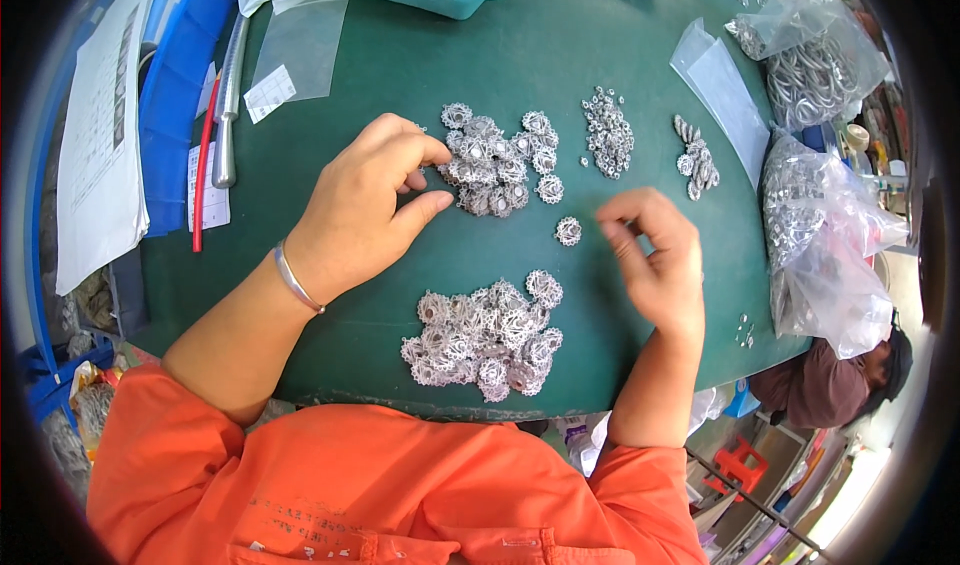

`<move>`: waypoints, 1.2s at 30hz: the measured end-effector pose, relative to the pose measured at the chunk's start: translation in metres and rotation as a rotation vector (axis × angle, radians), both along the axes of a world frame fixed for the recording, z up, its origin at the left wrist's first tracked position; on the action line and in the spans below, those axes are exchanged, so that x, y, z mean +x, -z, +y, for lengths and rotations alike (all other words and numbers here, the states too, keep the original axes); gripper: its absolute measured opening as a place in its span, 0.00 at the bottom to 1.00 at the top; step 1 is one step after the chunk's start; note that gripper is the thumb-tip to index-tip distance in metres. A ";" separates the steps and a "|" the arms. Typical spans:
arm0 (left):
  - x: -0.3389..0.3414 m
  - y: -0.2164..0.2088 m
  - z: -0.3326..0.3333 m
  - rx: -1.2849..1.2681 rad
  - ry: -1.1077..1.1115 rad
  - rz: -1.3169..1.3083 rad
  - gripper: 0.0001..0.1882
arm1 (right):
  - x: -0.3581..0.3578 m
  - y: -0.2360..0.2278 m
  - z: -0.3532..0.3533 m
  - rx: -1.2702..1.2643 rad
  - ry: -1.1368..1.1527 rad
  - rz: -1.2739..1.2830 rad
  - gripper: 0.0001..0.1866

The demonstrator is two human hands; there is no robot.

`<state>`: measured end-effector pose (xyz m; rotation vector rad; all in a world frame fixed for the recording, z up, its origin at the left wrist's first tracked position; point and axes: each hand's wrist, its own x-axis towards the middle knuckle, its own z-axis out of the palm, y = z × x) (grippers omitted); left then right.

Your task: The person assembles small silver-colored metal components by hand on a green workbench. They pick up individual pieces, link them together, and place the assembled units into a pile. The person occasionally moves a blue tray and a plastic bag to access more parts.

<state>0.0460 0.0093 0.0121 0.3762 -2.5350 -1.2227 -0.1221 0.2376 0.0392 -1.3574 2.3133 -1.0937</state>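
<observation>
My left hand (368, 197) reaches over the green table to the left side of the upper pile of openwork silver metal rosettes (482, 170). Its index finger touches or nearly touches the pile, and the thumb is spread apart below it. My right hand (655, 255) hovers with curled fingers, thumb and index tips close together and slightly blurred; I cannot make out anything between them. Just left of these fingertips lies a single metal rosette (568, 231). Nearer to me is another pile of silver rosettes (485, 335).
Small metal rings (608, 135) and oval metal pieces (697, 160) lie at the right back. Bags of metal parts (825, 235) line the right edge. A turquoise basket (450, 0) stands at the far edge; a red pen (205, 170) and metal rod (226, 125) lie left. Beyond the right, a person (815, 385).
</observation>
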 end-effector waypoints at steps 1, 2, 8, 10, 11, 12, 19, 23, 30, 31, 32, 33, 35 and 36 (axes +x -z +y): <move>0.000 0.000 0.000 -0.006 0.003 -0.001 0.15 | -0.003 0.005 0.005 -0.026 0.085 -0.048 0.08; 0.001 0.000 0.000 -0.005 0.001 -0.005 0.15 | -0.006 0.011 0.008 -0.033 0.114 -0.071 0.08; 0.001 0.001 0.001 -0.017 -0.002 0.002 0.15 | 0.004 0.012 -0.003 0.005 -0.018 -0.093 0.10; 0.000 0.002 0.000 -0.027 0.005 0.024 0.15 | 0.005 0.013 -0.004 0.025 -0.040 -0.084 0.10; 0.001 0.002 0.000 -0.027 0.003 0.017 0.15 | 0.005 0.013 -0.003 0.017 -0.031 -0.094 0.09; 0.001 0.002 0.000 -0.026 0.000 0.012 0.15 | 0.004 0.011 -0.003 0.010 -0.024 -0.101 0.09; 0.001 0.002 0.001 -0.014 -0.007 0.028 0.15 | 0.014 0.001 -0.006 -0.008 -0.324 -0.446 0.05; 0.001 0.004 0.001 -0.014 0.002 0.031 0.15 | 0.015 0.019 -0.029 -0.102 0.062 0.042 0.07; 0.001 0.004 0.000 -0.014 0.004 0.037 0.15 | 0.012 0.019 -0.026 -0.113 -0.057 0.192 0.10; 0.001 0.004 0.000 -0.009 0.006 0.042 0.15 | 0.012 0.017 -0.022 -0.083 -0.104 0.164 0.09; 0.001 0.004 0.000 -0.014 0.003 0.036 0.15 | 0.011 0.016 -0.019 -0.053 -0.151 0.136 0.09; 0.001 0.004 0.000 -0.022 0.002 0.032 0.15 | 0.011 0.015 -0.017 -0.050 -0.185 0.090 0.09; 0.002 0.003 0.001 -0.029 -0.001 0.026 0.15 | 0.010 0.013 -0.014 -0.046 -0.256 -0.003 0.08; 0.002 0.002 0.001 -0.028 -0.003 0.027 0.16 | 0.008 0.010 -0.012 -0.086 -0.190 0.017 0.08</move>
